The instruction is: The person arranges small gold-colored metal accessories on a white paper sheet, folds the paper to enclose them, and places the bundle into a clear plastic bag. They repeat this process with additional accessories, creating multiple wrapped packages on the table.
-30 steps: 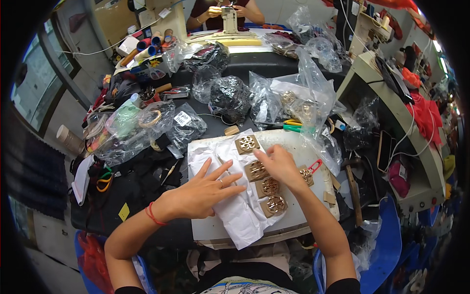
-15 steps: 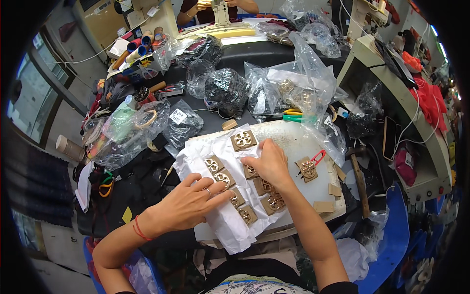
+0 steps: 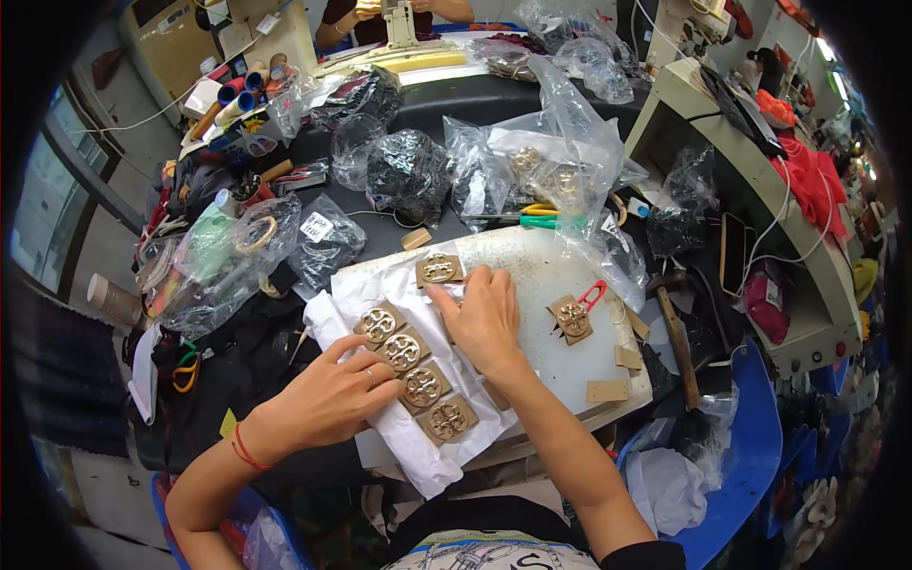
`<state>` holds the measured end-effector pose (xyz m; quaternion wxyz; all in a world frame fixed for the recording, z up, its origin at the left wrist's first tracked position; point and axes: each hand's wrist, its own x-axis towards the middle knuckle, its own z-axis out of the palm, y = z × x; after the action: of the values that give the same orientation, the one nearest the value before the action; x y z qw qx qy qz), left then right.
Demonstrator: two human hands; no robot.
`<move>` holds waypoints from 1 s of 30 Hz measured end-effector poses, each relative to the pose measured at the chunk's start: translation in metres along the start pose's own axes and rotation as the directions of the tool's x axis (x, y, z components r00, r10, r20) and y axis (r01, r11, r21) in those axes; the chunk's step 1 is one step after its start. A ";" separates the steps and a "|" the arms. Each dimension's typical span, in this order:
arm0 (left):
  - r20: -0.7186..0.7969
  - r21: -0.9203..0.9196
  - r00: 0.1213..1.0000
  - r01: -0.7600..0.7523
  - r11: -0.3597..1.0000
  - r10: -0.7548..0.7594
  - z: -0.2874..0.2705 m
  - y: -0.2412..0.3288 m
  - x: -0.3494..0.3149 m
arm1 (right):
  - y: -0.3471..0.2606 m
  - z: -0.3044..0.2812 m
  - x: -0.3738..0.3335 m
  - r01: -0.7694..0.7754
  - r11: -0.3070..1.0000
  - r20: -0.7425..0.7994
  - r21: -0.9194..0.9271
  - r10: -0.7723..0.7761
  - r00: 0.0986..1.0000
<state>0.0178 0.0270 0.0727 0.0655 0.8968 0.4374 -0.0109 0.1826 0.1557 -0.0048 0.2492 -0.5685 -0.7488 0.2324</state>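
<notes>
Several tan square patches with round, shiny gold emblems lie on white paper [image 3: 328, 337] in front of me. A slanting row of them, including this emblem patch [image 3: 403, 351], sits beside my left hand [image 3: 328, 394], whose spread, bent fingers rest against the patches' edges. My right hand [image 3: 483, 323] pinches the far gold-emblem patch [image 3: 439, 270], which looks tilted, between thumb and fingers. Other patches lie under or beside my right hand, largely hidden by it. To the right, a single emblem patch [image 3: 573, 321] lies by a small red-handled tool [image 3: 592, 296].
Beneath the paper is a worn white board [image 3: 541, 256]. Clear plastic bags [image 3: 570, 142] and black-filled bags [image 3: 408, 171] crowd the far side. A hammer [image 3: 678, 347] lies right, beside a blue bin [image 3: 750, 437]. Scissors [image 3: 186, 369] lie left. Across the table another person's hands [image 3: 366, 9] work.
My right hand has moved up to the far patch, which now tilts in its grip. More of the left row's patches shows. The whole view has shifted slightly.
</notes>
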 end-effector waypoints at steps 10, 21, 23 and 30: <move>-0.035 0.022 0.999 0.012 1.000 -0.012 0.008 -0.001 -0.001 | -0.008 0.017 0.025 -0.077 0.996 0.051 -0.038 0.079 0.996; 0.006 -0.007 0.999 0.042 0.999 -0.042 -0.005 0.006 0.002 | -0.012 0.018 0.023 -0.073 0.990 0.074 0.119 0.064 0.995; -0.018 0.007 0.999 0.033 0.999 -0.033 -0.002 0.005 0.003 | -0.013 0.023 0.019 -0.007 0.999 -0.021 0.051 0.008 1.000; -0.036 0.011 0.999 0.029 1.000 -0.029 -0.001 0.003 0.001 | -0.012 0.037 0.014 0.152 0.985 -0.029 -0.083 -0.155 0.987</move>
<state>0.0210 0.0260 0.0741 0.0523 0.8907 0.4515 0.0015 0.1473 0.1636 -0.0239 0.2565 -0.5227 -0.7946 0.1718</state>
